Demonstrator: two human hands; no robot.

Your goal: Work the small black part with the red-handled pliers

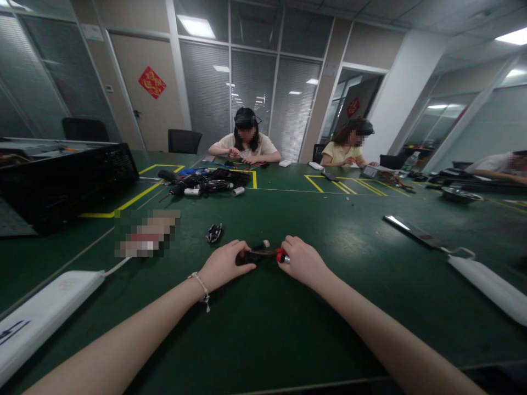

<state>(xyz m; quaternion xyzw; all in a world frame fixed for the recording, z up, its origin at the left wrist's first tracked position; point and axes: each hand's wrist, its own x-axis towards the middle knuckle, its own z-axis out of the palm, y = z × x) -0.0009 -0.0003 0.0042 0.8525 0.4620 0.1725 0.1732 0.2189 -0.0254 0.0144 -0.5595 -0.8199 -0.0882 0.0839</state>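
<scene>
Both forearms are reaching forward over the green tabletop (288, 329), converging toward the middle; the left hand (224, 264) is curling its fingers around one end of a slim black tool (258, 255), knuckles up, a beaded bracelet (201, 286) sitting at the wrist; the right hand (302, 261) is closing on the other end, just past the tool's red band (281, 255); the tool is lying level between them, low over the tabletop; a small black part (214, 233) is resting just beyond the left hand.

Tool (261, 254) ends hidden by L hand (224, 264), R hand (302, 262); patch (146, 233) pixelated.
</scene>
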